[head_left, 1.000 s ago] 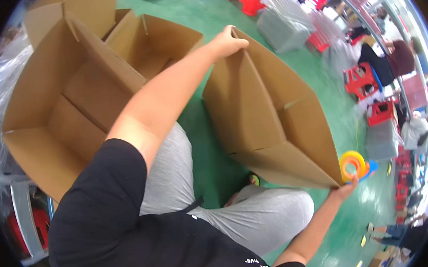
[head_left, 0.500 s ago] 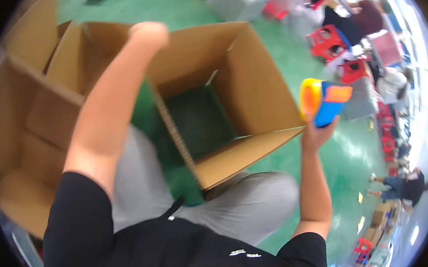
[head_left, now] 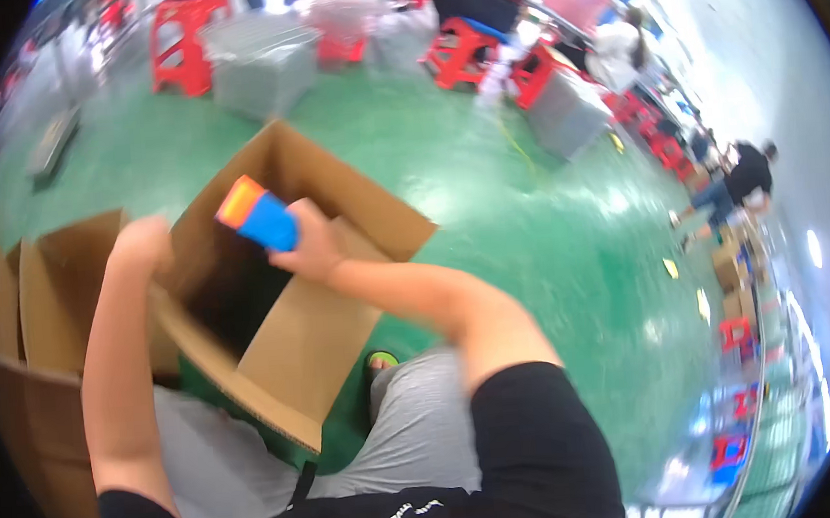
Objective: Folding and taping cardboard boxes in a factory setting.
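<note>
A brown cardboard box stands tilted in front of me, its top open and its inside dark. My left hand is closed on the upper edge of its left side; the fingertips are blurred and partly hidden. Over the box opening, my right hand is wrapped round a tape dispenser, blue with an orange end. That end points up and to the left, toward the far wall of the box. The roll side of the dispenser does not show.
More open cardboard boxes stand at my left. The floor is green and shiny. Red stools and grey wrapped bundles line the far side, with seated people. Another person walks at the far right.
The tape dispenser has swung in my right hand from beside the box at the right to above its opening. The box has turned and tilted, my left hand still at its edge. My view has shifted right.
</note>
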A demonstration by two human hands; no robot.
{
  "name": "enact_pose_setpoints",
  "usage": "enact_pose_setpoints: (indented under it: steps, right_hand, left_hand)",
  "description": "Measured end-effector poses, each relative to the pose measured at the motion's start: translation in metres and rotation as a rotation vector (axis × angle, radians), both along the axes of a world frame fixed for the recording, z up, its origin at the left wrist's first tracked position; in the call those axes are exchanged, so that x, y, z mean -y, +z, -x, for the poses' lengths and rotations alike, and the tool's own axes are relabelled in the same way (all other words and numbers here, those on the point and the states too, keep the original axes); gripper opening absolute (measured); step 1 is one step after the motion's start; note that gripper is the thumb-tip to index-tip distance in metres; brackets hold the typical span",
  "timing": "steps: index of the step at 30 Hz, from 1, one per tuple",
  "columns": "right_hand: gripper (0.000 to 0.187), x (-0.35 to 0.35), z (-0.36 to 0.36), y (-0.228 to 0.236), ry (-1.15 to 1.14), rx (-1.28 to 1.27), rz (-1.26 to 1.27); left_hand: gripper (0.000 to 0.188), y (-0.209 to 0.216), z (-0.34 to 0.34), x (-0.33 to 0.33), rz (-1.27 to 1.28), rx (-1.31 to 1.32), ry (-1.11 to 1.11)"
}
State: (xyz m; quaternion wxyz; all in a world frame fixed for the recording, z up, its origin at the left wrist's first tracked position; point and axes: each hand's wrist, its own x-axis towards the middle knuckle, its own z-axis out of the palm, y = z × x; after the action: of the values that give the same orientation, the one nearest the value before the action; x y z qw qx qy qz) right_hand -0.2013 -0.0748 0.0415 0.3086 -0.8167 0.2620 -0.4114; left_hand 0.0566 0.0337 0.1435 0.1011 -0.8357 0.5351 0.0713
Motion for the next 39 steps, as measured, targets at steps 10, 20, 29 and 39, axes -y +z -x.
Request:
enact_pose_setpoints:
  steps: [10,20,29,39]
  right_hand:
    - [0.052,-0.010,0.018,-0.052,0.408,-0.383,0.174]
    - [0.045,0.012,0.087,0.086,0.012,0.142,0.177]
    - [0.040,0.110,0.100,0.150,-0.526,0.463,-0.117]
    - [0.042,0.018,0.033,0.011,-0.225,0.236,-0.703]
  left_hand:
    - [0.020,-0.013,0.056,-0.038,-0.348,0.096,-0.181]
    - [0.103,-0.053,0.103,-0.001,-0.889,0.083,-0.399]
    - [0.113,-0.102,0.109,0.038,-1.227,0.040,-0.629]
    - [0.085,-0.075,0.104,0.051,-0.964,0.125,-0.646]
